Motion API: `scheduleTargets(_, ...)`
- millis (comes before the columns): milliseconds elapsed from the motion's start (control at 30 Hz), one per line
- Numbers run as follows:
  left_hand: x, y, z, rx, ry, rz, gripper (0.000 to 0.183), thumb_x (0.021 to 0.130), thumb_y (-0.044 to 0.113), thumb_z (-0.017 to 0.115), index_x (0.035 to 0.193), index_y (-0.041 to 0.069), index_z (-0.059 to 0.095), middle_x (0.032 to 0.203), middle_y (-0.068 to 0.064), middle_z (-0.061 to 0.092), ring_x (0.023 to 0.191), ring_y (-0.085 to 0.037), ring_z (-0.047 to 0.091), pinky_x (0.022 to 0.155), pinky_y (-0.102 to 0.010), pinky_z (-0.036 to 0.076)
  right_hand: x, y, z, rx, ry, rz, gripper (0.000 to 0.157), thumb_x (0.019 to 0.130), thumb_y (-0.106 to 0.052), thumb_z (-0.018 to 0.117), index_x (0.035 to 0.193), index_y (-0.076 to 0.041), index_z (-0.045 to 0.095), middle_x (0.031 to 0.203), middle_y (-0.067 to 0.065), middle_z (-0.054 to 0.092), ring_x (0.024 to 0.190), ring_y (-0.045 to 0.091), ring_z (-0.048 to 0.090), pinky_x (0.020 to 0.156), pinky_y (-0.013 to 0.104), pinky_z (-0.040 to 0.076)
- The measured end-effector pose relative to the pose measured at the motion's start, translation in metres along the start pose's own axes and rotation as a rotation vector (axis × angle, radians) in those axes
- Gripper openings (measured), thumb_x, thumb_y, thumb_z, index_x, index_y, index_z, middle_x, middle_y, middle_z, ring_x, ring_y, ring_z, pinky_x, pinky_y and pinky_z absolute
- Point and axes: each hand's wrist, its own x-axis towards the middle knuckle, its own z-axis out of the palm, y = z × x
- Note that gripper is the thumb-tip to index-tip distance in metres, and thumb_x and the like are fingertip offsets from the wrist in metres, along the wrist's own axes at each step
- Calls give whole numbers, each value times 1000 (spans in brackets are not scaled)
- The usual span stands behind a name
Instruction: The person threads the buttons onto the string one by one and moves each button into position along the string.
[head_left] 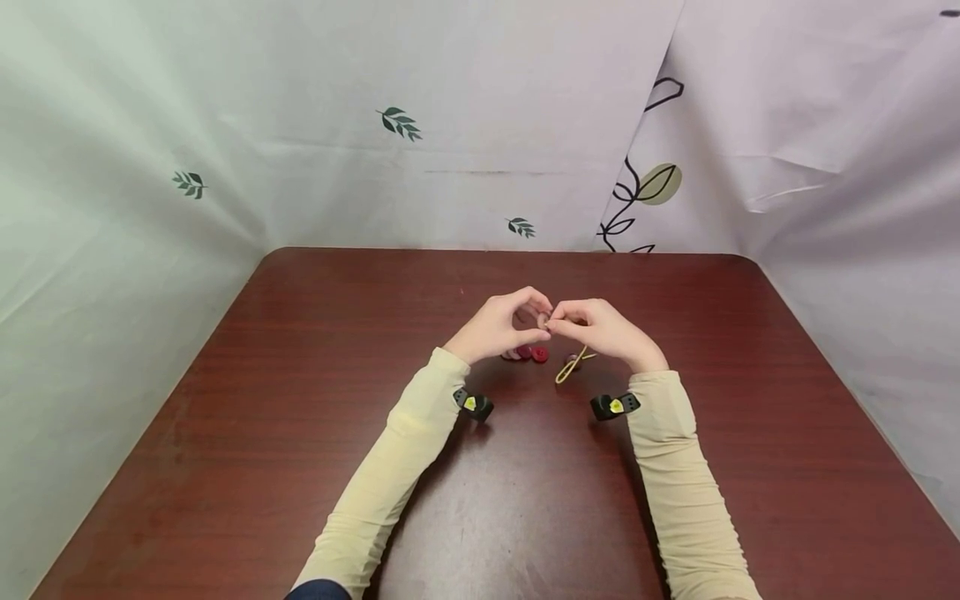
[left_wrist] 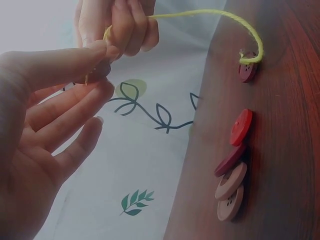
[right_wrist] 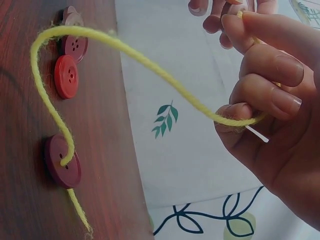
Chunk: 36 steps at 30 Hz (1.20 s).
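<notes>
Button [left_wrist: 102,70] sits pinched between the left fingers [left_wrist: 74,114], while the right fingers [right_wrist: 267,65] grip 1 yellow cord [right_wrist: 165,75].

The pale yellow left sleeve [head_left: 401,454] and right sleeve [head_left: 686,475] are wrinkled; dark navy cloth [head_left: 318,591] shows at the left one's near end. Black wrist devices [head_left: 480,408] bear yellow marks [head_left: 470,403].

No text, brand or number can be read. Nearer the person than the grip of the left hand [head_left: 497,325], a black left-wrist device [head_left: 480,408] bears a yellow label [head_left: 470,403], its design too small to make out. Likewise nearer the person than the grip of the right hand [head_left: 611,335], a black right-wrist device [head_left: 602,407] bears a similar yellow mark [head_left: 617,406], equally illegible
</notes>
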Motion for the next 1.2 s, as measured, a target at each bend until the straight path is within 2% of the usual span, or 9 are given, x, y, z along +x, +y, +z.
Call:
scheduleTargets(200, 0, 1, 0, 35, 11, 5, 38, 82, 14, 77, 114, 9, 56, 103, -4, 68, 94, -12, 64, 78, -29, 56, 0, -2, 0, -6, 5, -9, 12, 95, -20, 61, 91, -11, 69, 73, -3, 58, 66, 9, 45, 63, 25, 38)
scheduleTargets(367, 0, -1, 1, 59, 37, 37, 41, 82, 15, 78, 115, 7, 54, 106, -4, 68, 97, -13, 64, 80, -36, 55, -1, -1, 0, 20, 0, -9, 12, 96, -20, 60, 93, -12, 68, 81, 0, 64, 71, 12, 51, 66, 26, 42)
scheduleTargets(467, 0, -2, 2, 66, 60, 58, 41, 81, 15, 78, 112, 9, 52, 104, -4, 67, 96, -14, 65, 81, -36, 54, -1, -1, 0, 49, -14, 0, 14, 97, -23, 58, 96, -13, 67, 74, 1, 58, 64, 11, 47, 60, 25, 40)
scheduleTargets(600, 0, -3, 3, 68, 84, 69, 38, 81, 14, 78, 106, 11, 50, 99, -3, 66, 91, -13, 65, 79, -34, 54, -1, -1, -1, 85, -27, 29, 17, 99, -27, 55, 97, -14, 65, 64, 0, 43, 54, 11, 38, 51, 26, 32)
scheduleTargets(767, 0, -3, 4, 59, 97, 54, 31, 81, 14, 78, 97, 11, 51, 98, -3, 64, 88, -16, 65, 81, -36, 55, 1, -4, 0, 89, -22, 59, 18, 100, -27, 54, 96, -13, 64, 63, -1, 41, 53, 11, 34, 49, 25, 29)
scheduleTargets(967, 0, -2, 6, 101, 117, 40, 29, 80, 17, 80, 97, 12, 57, 95, -1, 64, 86, -14, 60, 78, -32, 52, -4, -23, -2, 57, -7, 70, 18, 99, -21, 55, 90, -7, 61, 64, -1, 42, 54, 9, 35, 51, 24, 29)
scheduleTargets(1100, 0, -2, 6, 100, 123, 57, 29, 79, 18, 81, 98, 11, 59, 93, -2, 63, 87, -18, 60, 80, -36, 51, -10, -40, -6, 45, -6, 57, 17, 99, -18, 55, 88, -6, 60, 65, -1, 44, 55, 8, 36, 52, 24, 31)
scheduleTargets(1200, 0, -2, 6, 101, 123, 74, 29, 78, 18, 81, 97, 10, 60, 93, -3, 62, 89, -21, 61, 83, -37, 51, -12, -43, -7, 41, -7, 57, 16, 98, -18, 55, 88, -6, 61, 66, -1, 45, 56, 8, 37, 53, 24, 32)
